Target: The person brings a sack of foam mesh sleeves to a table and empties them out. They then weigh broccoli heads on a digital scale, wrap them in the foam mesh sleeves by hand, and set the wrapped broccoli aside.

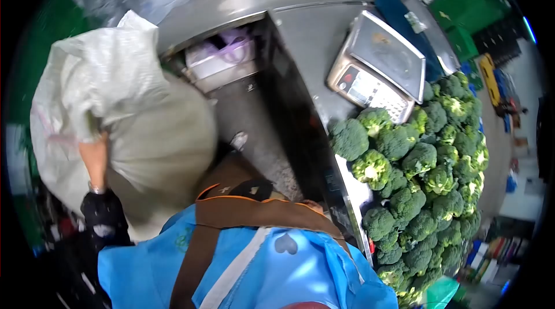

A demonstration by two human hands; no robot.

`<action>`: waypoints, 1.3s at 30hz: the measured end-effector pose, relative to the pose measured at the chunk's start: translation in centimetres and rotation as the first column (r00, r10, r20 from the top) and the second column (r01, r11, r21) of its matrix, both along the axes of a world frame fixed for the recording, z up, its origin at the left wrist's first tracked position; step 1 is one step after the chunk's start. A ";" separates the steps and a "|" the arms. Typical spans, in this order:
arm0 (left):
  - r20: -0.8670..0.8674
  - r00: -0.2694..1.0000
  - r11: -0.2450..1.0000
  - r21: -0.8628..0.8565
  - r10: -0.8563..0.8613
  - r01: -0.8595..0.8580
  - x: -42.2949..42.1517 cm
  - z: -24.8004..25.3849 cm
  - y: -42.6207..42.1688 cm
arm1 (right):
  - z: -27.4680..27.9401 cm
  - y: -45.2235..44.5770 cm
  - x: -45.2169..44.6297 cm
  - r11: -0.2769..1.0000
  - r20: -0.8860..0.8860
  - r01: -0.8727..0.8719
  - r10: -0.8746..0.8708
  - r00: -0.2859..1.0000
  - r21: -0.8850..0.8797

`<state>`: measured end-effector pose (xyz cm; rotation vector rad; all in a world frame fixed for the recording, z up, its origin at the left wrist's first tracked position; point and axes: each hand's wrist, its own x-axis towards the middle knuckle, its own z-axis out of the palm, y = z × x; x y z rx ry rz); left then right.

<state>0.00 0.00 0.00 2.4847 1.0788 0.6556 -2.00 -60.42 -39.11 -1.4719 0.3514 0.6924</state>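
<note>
against your left hand (96, 146), a pale sack (179, 121) is spreading forward and rightward; blurred folds are obscuring those fingers, leaving grip and opening unclear; your right hand isn't showing clearly either

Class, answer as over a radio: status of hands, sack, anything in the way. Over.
Left hand at white sack, fingers mostly hidden; right hand not clearly visible. Sack creased, bulging. Broccoli heaped beside scale, apart from sack.
</note>
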 end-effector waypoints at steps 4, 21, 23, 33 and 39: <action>-0.605 0.764 0.940 0.072 -0.224 0.332 9.6 -12.6 -3.0 | 4.2 7.8 8.9 0.974 -0.170 0.199 -0.215 0.962 -0.107; -0.097 0.883 -0.073 -0.995 0.459 -0.071 -3.5 -16.3 -2.8 | 27.3 44.0 35.4 -0.057 0.296 -0.860 0.949 0.112 0.508; 0.172 0.765 -0.170 -0.923 0.621 0.346 -1.6 -14.2 -3.6 | 33.9 44.4 36.9 0.009 0.355 -0.889 0.915 0.192 0.457; 0.186 0.571 -0.152 -0.857 0.800 0.493 4.8 -14.1 0.7 | 32.4 48.6 51.6 0.460 0.432 -0.887 0.806 0.405 -0.027; 0.075 0.304 -0.063 -0.905 0.950 0.421 7.0 -13.8 1.3 | 24.6 42.6 80.1 0.609 0.472 -0.148 0.726 0.499 -0.779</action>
